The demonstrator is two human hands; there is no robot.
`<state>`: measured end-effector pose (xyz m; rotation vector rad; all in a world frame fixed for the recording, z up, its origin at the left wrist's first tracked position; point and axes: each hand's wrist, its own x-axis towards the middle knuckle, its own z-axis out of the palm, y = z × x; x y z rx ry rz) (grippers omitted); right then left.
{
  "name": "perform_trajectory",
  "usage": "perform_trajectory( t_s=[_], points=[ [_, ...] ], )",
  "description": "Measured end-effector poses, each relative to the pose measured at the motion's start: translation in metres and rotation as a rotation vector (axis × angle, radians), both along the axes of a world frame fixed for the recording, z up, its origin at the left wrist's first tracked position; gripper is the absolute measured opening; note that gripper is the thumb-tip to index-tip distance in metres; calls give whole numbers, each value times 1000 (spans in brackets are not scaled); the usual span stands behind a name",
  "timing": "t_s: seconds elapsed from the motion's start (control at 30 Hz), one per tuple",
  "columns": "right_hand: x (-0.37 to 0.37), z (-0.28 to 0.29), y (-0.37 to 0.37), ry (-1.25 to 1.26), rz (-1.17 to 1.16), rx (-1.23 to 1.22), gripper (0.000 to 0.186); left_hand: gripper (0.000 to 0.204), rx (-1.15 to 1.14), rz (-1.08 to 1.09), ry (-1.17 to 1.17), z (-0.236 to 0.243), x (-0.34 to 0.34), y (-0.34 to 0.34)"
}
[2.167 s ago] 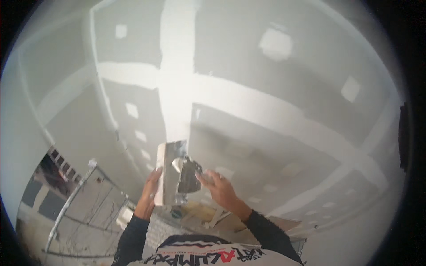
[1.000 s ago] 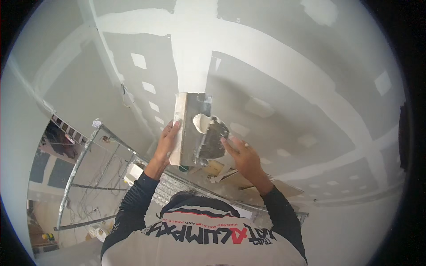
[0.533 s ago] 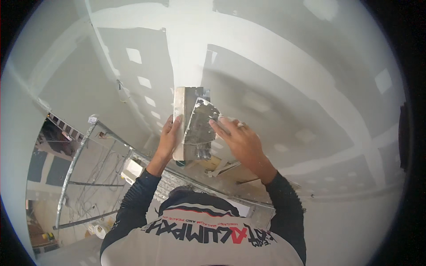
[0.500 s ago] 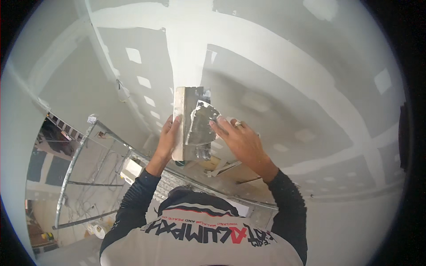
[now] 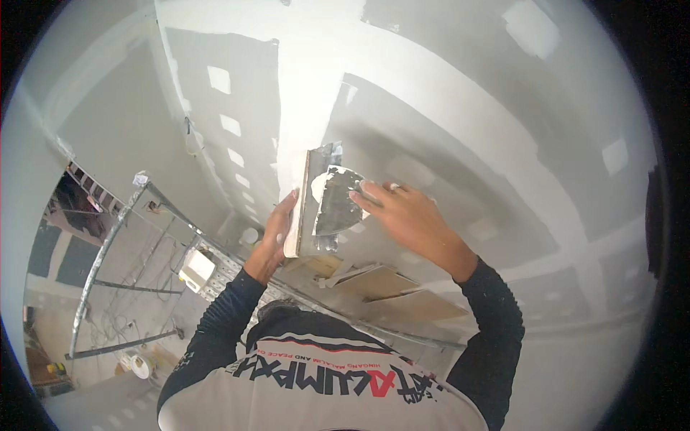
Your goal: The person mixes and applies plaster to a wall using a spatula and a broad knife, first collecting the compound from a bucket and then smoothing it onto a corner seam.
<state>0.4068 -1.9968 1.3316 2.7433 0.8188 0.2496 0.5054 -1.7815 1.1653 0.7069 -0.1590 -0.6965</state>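
In front of my chest my left hand (image 5: 279, 231) grips a wide taping knife (image 5: 310, 172) by its long pale back, thumb along the edge. Its grey blade carries smears of white compound. My right hand (image 5: 411, 217) is closed on a smaller putty knife (image 5: 341, 204), fingers pressed on its dark, scuffed blade. That blade overlaps the wide one, though whether they touch I cannot tell. A white dollop of joint compound (image 5: 319, 185) shows beside the putty knife's edge. The putty knife's handle is hidden by my right hand.
Grey plasterboard (image 5: 402, 136) with broad white filled joints and patches spreads ahead. At lower left stands a metal scaffold rail (image 5: 108, 258), with a white container (image 5: 197, 270) on the platform. Board offcuts (image 5: 374, 281) lie below my right arm. A white bucket (image 5: 141, 365) is on the floor.
The wide taping knife has tilted more edge-on to me. My right hand and the putty knife have shifted a little right, and the white dollop has come into sight.
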Motion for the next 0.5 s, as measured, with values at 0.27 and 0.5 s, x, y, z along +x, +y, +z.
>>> perform_trajectory(
  t_s=[0.27,0.5],
  points=[
    [-9,-89,-7,-131,-99,516,64,46,-38,-23,176,-6,-18,-23],
    [-21,-114,-53,-207,-217,485,49,49,52,93,106,1,5,0]
  ],
)
